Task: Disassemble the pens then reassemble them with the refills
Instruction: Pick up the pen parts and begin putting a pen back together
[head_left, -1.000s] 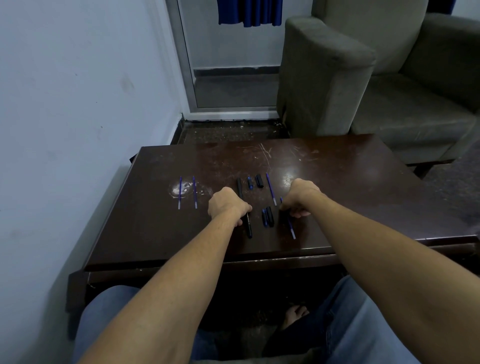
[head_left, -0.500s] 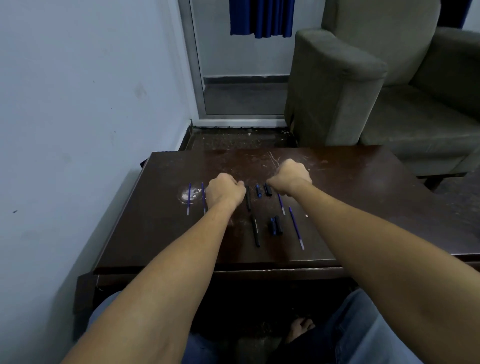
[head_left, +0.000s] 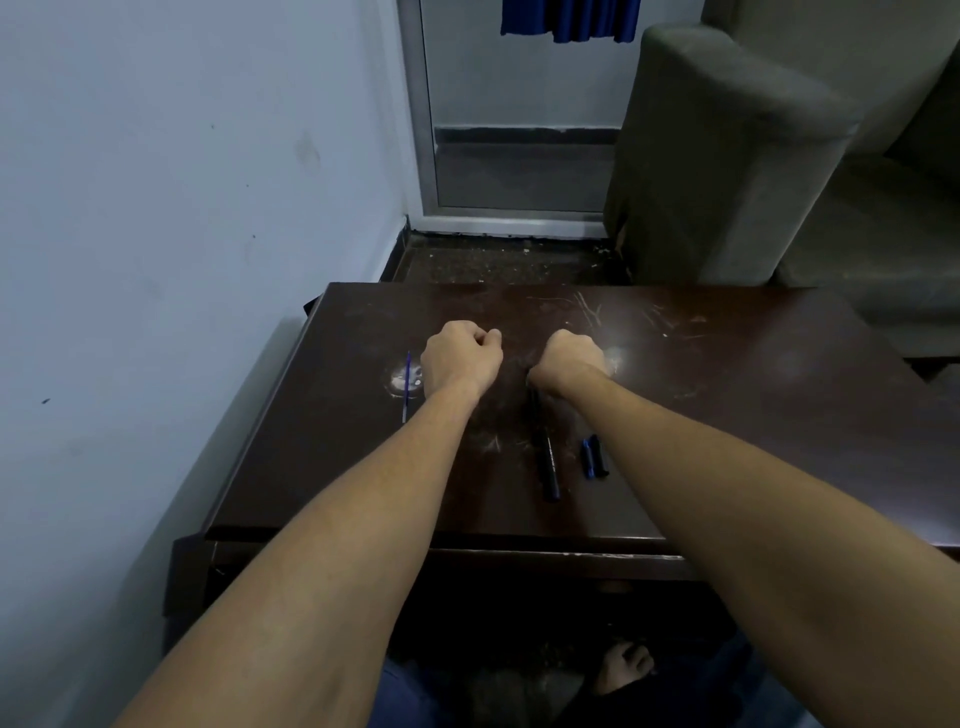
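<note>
Both my hands are curled into fists over the middle of the dark wooden table (head_left: 727, 415). My left hand (head_left: 460, 361) has its thumb against the forefinger, and I see nothing in it. My right hand (head_left: 569, 364) sits beside it with its fingers hidden underneath and nothing visible in its grasp. A black pen barrel (head_left: 545, 462) lies just below the right wrist. Two short caps, one blue and one black (head_left: 594, 457), lie side by side next to my right forearm. A thin blue refill (head_left: 407, 387) lies left of my left hand. Other pen parts are hidden under my hands and arms.
A pale wall (head_left: 156, 260) runs close along the table's left edge. A grey armchair (head_left: 727, 156) stands behind the table at the right, and a glass door (head_left: 519, 130) is beyond. A bare foot (head_left: 623, 667) shows below the front edge.
Both fists have moved away from me across the table, from the near row of pen parts to the far row. The view has tilted down and closer.
</note>
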